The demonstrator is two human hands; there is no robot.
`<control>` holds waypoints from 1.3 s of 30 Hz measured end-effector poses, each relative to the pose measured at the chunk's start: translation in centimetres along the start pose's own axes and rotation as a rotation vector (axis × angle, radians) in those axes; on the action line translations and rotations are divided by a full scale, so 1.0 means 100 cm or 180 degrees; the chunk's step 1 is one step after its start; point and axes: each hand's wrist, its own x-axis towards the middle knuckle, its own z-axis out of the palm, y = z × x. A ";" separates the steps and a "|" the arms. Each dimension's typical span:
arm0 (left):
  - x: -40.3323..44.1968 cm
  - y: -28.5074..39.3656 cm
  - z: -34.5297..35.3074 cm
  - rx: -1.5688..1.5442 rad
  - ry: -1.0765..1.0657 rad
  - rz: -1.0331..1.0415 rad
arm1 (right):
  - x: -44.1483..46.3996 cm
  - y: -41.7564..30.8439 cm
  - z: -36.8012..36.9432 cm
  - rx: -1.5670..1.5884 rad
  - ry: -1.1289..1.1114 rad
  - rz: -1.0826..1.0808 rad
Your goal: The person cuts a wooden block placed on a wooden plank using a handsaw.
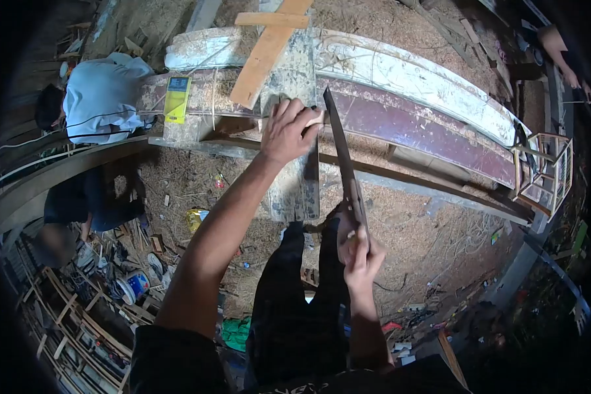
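Observation:
My left hand [287, 131] presses a small light wood piece [313, 119] down on the worn, paint-spotted plank [289, 187], its fingers bent around the piece. My right hand [361, 256] is closed round the handle of a long hand saw [341, 154]. The blade points away from me, its tip just right of the wood piece; whether it touches the wood I cannot tell. An orange-brown board [262, 62] lies slantwise on the plank beyond my left hand, with a short strip [271, 20] across its far end.
A long white-and-maroon beam [414, 125] runs crosswise beneath the plank. On it at left is a yellow-green item [176, 100]. A small wooden frame [545, 174] stands at right. Other people are at far left and upper right. Sawdust and scraps litter the ground.

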 end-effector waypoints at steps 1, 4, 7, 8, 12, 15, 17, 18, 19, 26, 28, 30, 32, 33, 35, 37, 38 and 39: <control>0.000 -0.002 0.001 0.0041 0.0063 0.0093 | 0.028 -0.006 0.012 -0.0264 0.0034 -0.0146; -0.001 -0.002 -0.001 0.0082 -0.0055 0.0059 | 0.068 -0.018 0.030 -0.0526 -0.0055 -0.0095; 0.000 0.000 0.002 -0.0027 -0.0028 0.0000 | 0.024 0.003 0.006 -0.0532 -0.0057 -0.0063; -0.001 -0.002 0.002 -0.0067 -0.0010 -0.0056 | -0.004 0.021 -0.014 -0.0340 -0.0161 -0.0081; -0.001 -0.001 0.000 -0.0087 -0.0067 -0.0013 | 0.004 -0.002 0.000 -0.0277 -0.0077 0.0097; 0.001 -0.002 -0.002 0.0094 -0.0080 0.0058 | 0.095 -0.012 0.042 -0.0342 -0.0046 -0.0117; -0.001 -0.001 0.001 -0.0006 -0.0050 0.0005 | 0.085 -0.013 0.039 -0.0419 -0.0136 -0.0081; 0.000 0.000 0.002 -0.0035 -0.0077 -0.0004 | 0.063 0.002 0.026 -0.0418 -0.0099 -0.0005; 0.000 0.000 0.003 -0.0047 -0.0081 -0.0025 | 0.026 0.010 0.008 -0.0371 -0.0072 -0.0003; -0.001 0.000 0.003 0.0047 0.0016 0.0070 | 0.075 0.011 0.036 -0.0281 0.0080 -0.0162; -0.001 -0.001 0.001 0.0081 -0.0093 0.0045 | 0.084 0.003 0.041 -0.0128 -0.0075 -0.0094; -0.003 0.001 0.001 0.0121 -0.0115 0.0055 | 0.049 -0.003 0.018 -0.0385 -0.0141 -0.0047; -0.002 -0.004 0.004 0.0081 -0.0094 0.0079 | 0.010 0.013 -0.001 -0.0177 -0.0073 0.0072; -0.001 -0.004 0.004 0.0117 -0.0108 0.0068 | 0.000 0.007 -0.003 -0.0124 -0.0050 0.0026; -0.001 -0.001 0.001 0.0124 -0.0155 0.0068 | 0.013 0.002 0.011 -0.0288 0.0001 -0.0076; -0.001 -0.002 0.003 0.0085 -0.0126 0.0057 | 0.082 0.025 0.039 -0.0217 0.0046 -0.0220; -0.003 -0.001 0.003 0.0111 -0.0102 0.0075 | 0.099 0.008 0.052 -0.0050 0.0061 -0.0386; -0.003 -0.001 0.002 0.0140 -0.0091 0.0099 | 0.095 0.008 0.049 -0.0128 0.0050 -0.0286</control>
